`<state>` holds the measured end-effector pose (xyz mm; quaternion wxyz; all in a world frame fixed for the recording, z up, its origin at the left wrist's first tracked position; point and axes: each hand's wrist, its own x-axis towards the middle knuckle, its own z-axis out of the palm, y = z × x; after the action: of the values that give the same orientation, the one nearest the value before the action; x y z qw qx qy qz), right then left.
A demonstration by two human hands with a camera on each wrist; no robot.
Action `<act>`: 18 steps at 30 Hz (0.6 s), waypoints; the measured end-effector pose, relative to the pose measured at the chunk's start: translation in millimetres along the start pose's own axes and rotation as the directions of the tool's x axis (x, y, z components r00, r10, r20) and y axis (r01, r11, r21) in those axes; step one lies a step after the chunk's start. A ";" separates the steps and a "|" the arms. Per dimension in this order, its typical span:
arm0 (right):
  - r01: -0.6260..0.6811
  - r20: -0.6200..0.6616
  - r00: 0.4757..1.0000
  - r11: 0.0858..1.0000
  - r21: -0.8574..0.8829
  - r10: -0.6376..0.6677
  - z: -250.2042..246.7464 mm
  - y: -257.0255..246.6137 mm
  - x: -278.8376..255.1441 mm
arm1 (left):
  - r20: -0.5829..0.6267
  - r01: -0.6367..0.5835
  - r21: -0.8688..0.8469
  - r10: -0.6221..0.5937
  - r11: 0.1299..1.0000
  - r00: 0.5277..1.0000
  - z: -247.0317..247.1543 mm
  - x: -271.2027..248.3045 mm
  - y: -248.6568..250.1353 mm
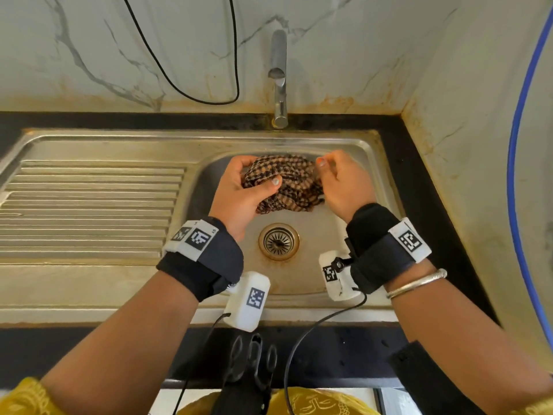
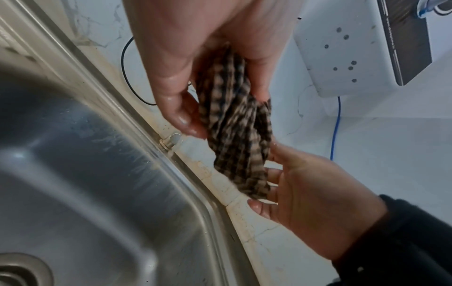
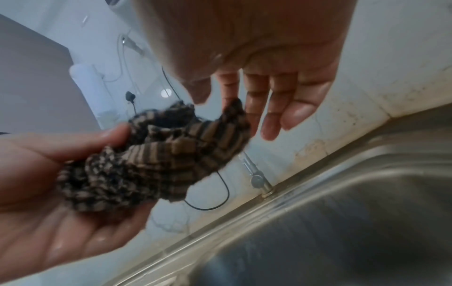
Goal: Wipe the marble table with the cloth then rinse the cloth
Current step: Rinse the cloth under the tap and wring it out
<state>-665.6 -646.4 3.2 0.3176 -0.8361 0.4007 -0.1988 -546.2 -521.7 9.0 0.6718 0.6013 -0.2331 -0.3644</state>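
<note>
The brown checked cloth (image 1: 290,181) is bunched up above the steel sink basin (image 1: 329,226), below the faucet (image 1: 279,76). My left hand (image 1: 257,175) grips the cloth's left side, thumb on top and fingers curled under it. My right hand (image 1: 323,169) is at the cloth's right end. In the right wrist view a corner of the cloth (image 3: 151,158) sits pinched between my right hand's (image 3: 217,98) thumb and index finger, and the other fingers are straight. The left wrist view shows the cloth (image 2: 234,125) hanging from my left hand (image 2: 220,100) toward the right hand (image 2: 305,193). Both hands look wet.
The drain (image 1: 279,241) lies below the hands. A ribbed drainboard (image 1: 89,205) stretches to the left. A black cable (image 1: 209,85) hangs on the marble wall and a blue hose (image 1: 514,145) runs along the right wall. Black scissors (image 1: 254,360) lie on the dark front counter.
</note>
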 end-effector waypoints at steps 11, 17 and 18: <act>0.105 0.059 0.991 0.980 0.171 -0.117 8.8 -18.1 -18.0 | -0.099 -0.022 0.203 0.043 0.979 0.994 21.0 1.8 6.6; 0.087 0.064 0.992 0.964 0.252 -0.106 -8.1 -13.5 -9.8 | -0.131 -0.141 0.526 0.244 0.839 0.961 30.0 -2.6 4.4; 0.092 0.091 0.989 0.969 0.229 -0.116 -8.6 -14.9 -9.6 | -0.168 -0.119 0.515 0.237 0.849 0.957 32.4 -2.6 2.9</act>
<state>-668.4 -634.8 18.9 0.4193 -0.8240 0.3142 -0.2155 -571.5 -540.4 17.6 0.5462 0.7675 -0.2967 -0.1569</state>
